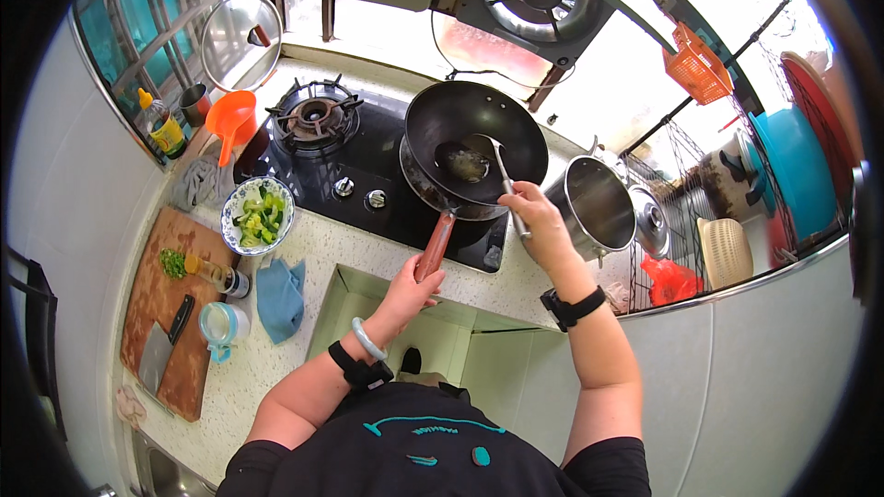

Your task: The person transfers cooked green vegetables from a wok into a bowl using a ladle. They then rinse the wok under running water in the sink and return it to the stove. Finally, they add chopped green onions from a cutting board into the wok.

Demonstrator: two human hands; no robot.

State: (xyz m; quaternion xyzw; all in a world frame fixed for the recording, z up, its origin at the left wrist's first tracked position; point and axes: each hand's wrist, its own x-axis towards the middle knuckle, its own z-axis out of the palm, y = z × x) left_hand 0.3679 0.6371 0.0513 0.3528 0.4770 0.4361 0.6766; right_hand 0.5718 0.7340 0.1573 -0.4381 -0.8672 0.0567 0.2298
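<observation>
My left hand is closed around the red-brown handle of a black wok on the right burner of the gas stove. In my right hand is a metal ladle, its bowl low inside the wok. A little oily liquid lies at the wok's bottom, beside the ladle's bowl. The left burner carries nothing. Left of the wok, a blue-and-white bowl of cut broccoli stands on the counter near the stove's edge.
A tall steel pot stands just right of the wok, with a metal lid beside it. At left are a wooden cutting board with a cleaver and chopped greens, a glass jar, a blue cloth and an orange scoop.
</observation>
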